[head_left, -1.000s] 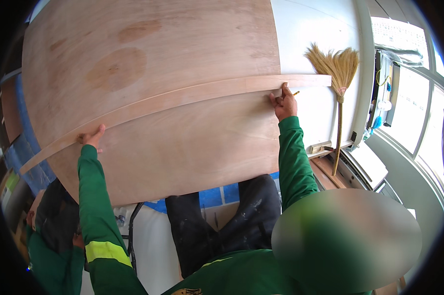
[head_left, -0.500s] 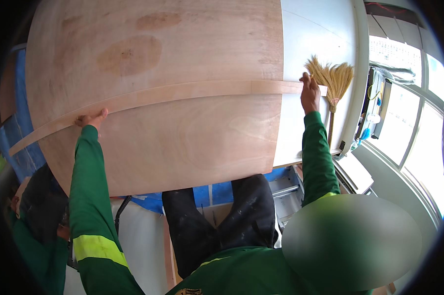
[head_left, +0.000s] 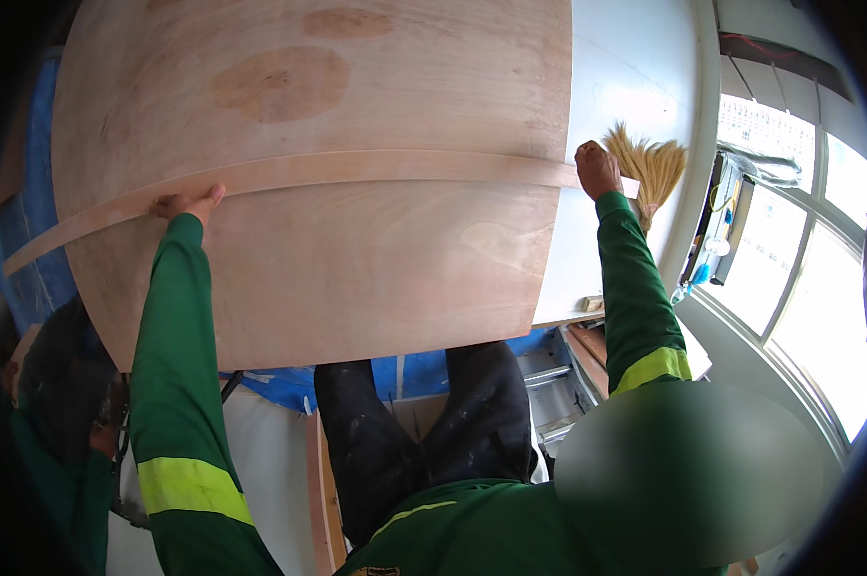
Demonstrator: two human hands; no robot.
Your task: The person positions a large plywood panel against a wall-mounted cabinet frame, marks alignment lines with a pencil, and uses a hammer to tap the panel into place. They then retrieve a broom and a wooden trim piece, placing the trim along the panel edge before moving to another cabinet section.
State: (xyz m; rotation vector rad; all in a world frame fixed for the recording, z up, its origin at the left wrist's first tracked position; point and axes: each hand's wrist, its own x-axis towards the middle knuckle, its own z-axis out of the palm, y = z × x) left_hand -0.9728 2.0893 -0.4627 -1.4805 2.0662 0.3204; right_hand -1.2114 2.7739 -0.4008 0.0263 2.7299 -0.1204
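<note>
A long, thin wooden strip [head_left: 357,167] lies across a large plywood sheet [head_left: 376,259], its left end reaching past the sheet's edge. My left hand [head_left: 189,204] rests at the strip's near edge, thumb apart from the other fingers, pressing on it. At the strip's right end, my right hand [head_left: 599,171] is closed over a white board [head_left: 635,58]. Its fingertips are pinched together just beyond the strip's far edge; what they hold, if anything, is hidden. A straw hand broom [head_left: 650,168] lies just right of that hand, its handle mostly behind my sleeve.
A small wood block [head_left: 592,303] sits on the board's near edge. Blue sheeting [head_left: 419,374] and wooden pieces [head_left: 587,350] are below. Another person's green sleeve [head_left: 78,490] shows at lower left. Windows [head_left: 789,259] line the right side.
My right hand has shifted left along the strip and its fingers have curled tighter. My left hand stays on the strip. The whole view has shifted slightly, and the wood block now shows.
</note>
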